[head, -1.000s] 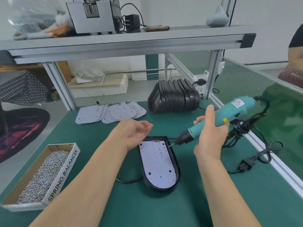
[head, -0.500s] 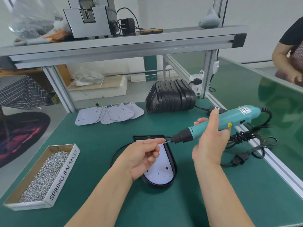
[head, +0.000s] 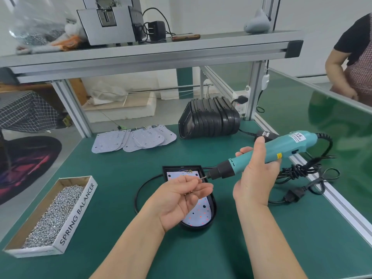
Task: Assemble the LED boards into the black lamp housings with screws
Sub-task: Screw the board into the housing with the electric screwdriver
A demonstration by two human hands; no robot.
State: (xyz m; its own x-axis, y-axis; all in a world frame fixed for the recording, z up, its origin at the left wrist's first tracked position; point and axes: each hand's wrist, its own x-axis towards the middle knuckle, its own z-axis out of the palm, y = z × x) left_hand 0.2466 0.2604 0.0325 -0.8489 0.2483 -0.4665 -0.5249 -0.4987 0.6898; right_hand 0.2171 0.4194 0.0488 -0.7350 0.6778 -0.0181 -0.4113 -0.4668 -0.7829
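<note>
A black lamp housing [head: 213, 208] lies flat at the table's middle with a white LED board [head: 198, 215] seated inside it. My left hand [head: 179, 198] hovers palm-up over the housing and pinches a small screw [head: 200, 178] between thumb and fingertips, right at the bit of the screwdriver. My right hand [head: 255, 176] grips a teal electric screwdriver [head: 281, 147], held nearly level with its bit pointing left. A few more screws seem to lie in the left palm.
A cardboard box of screws [head: 77, 213] marked SPRING BALANCER sits at the left. Loose LED boards [head: 132, 137] and a stack of black housings [head: 211, 118] lie at the back. The screwdriver's coiled cable [head: 302, 171] trails right. Another person [head: 354, 57] stands far right.
My left hand has turned palm-up and come over the housing, bringing a screw to the screwdriver bit. The screwdriver has tilted flatter and stays above the housing's far end.
</note>
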